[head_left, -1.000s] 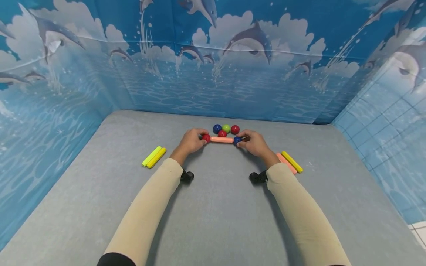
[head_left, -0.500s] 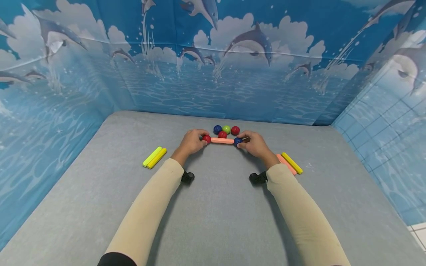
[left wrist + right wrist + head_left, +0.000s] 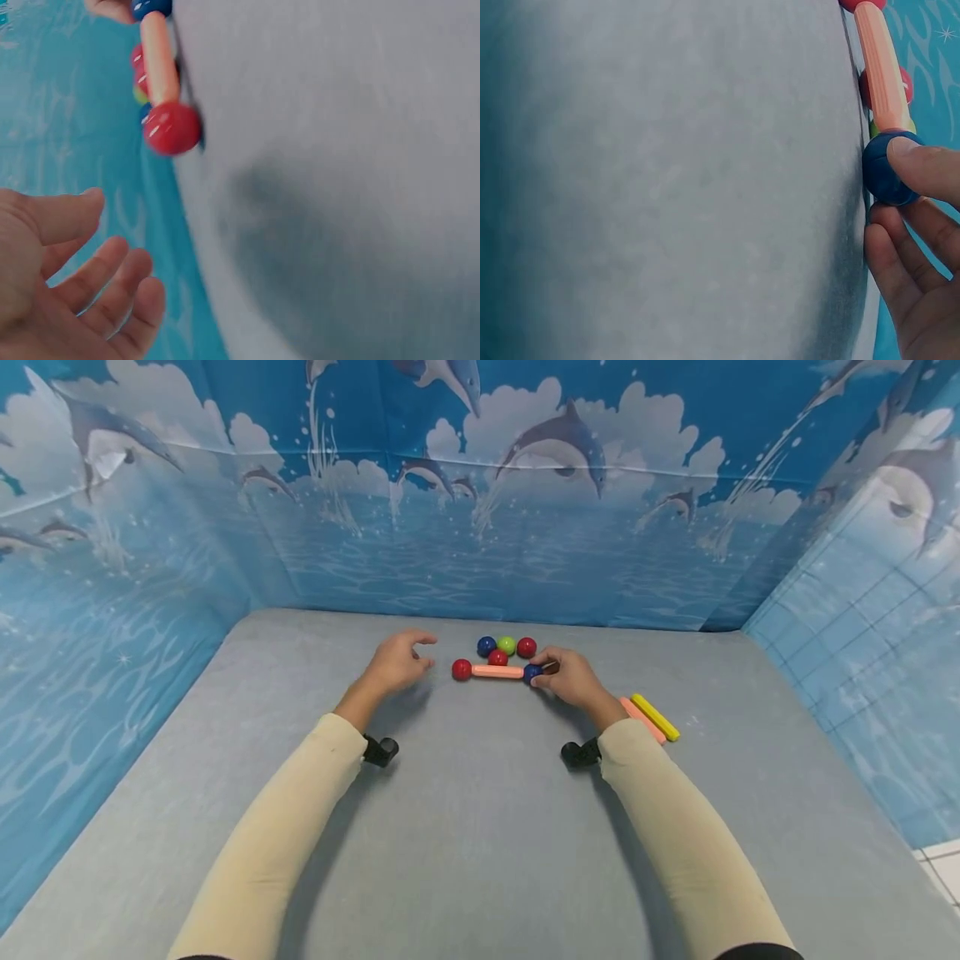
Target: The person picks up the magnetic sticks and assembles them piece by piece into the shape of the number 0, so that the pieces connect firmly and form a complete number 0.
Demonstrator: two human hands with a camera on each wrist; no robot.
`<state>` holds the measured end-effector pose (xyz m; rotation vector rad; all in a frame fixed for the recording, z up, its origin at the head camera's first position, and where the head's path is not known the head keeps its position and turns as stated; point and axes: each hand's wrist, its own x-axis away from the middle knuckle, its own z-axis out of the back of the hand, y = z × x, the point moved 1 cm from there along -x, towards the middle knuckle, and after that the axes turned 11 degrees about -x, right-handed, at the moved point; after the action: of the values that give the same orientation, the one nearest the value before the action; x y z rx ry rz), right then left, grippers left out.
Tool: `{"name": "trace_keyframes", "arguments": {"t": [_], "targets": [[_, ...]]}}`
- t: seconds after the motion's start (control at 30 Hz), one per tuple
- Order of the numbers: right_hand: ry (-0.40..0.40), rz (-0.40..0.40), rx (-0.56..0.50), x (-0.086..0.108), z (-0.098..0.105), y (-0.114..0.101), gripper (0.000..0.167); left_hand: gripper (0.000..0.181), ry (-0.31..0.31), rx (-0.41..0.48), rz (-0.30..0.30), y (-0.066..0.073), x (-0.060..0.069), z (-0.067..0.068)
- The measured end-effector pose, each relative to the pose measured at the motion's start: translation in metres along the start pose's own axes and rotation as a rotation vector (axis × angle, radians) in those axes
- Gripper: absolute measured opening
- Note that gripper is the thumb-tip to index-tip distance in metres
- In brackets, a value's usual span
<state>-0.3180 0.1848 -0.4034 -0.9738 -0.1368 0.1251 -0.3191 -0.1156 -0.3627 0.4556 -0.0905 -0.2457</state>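
An orange stick (image 3: 497, 672) joins a red ball (image 3: 461, 670) at its left end and a blue ball (image 3: 532, 673) at its right end. My right hand (image 3: 573, 679) pinches the blue ball; in the right wrist view the thumb lies on this blue ball (image 3: 886, 169). My left hand (image 3: 393, 664) is off to the left of the red ball, touching nothing, its fingers relaxed and apart. The left wrist view shows a gap between the left hand (image 3: 82, 281) and the red ball (image 3: 172, 128).
Just behind the stick sit a blue ball (image 3: 487, 647), a green ball (image 3: 506, 646) and two red balls (image 3: 527, 647). Beside my right wrist lie a yellow stick (image 3: 656, 717) and an orange one (image 3: 642, 721) on the grey surface (image 3: 480, 827). A dolphin-print curtain (image 3: 465, 560) stands behind.
My left hand has let go of the red ball and moved left, and the yellow sticks on the left are now hidden under that arm. The right hand keeps its pinch.
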Motion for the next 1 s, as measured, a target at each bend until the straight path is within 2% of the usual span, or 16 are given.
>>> {"name": "trace_keyframes", "arguments": {"t": [0.2, 0.37, 0.5, 0.63, 1.0], "targets": [[0.002, -0.021, 0.001, 0.0, 0.001, 0.002, 0.028, 0.035, -0.039, -0.063, -0.047, -0.023, 0.023, 0.029], [0.007, -0.004, -0.011, -0.002, -0.001, 0.005, 0.028, 0.034, -0.072, -0.148, -0.102, -0.046, 0.043, 0.039], [0.004, -0.003, -0.025, -0.004, -0.003, 0.005, 0.028, 0.033, -0.102, -0.205, -0.109, -0.068, 0.06, 0.039], [0.013, -0.011, -0.036, -0.004, -0.004, 0.005, 0.027, 0.032, -0.112, -0.23, -0.089, -0.084, 0.069, 0.036], [0.012, 0.002, -0.006, -0.001, -0.002, 0.005, 0.029, 0.034, -0.108, -0.228, -0.048, -0.104, 0.072, 0.027]]}}
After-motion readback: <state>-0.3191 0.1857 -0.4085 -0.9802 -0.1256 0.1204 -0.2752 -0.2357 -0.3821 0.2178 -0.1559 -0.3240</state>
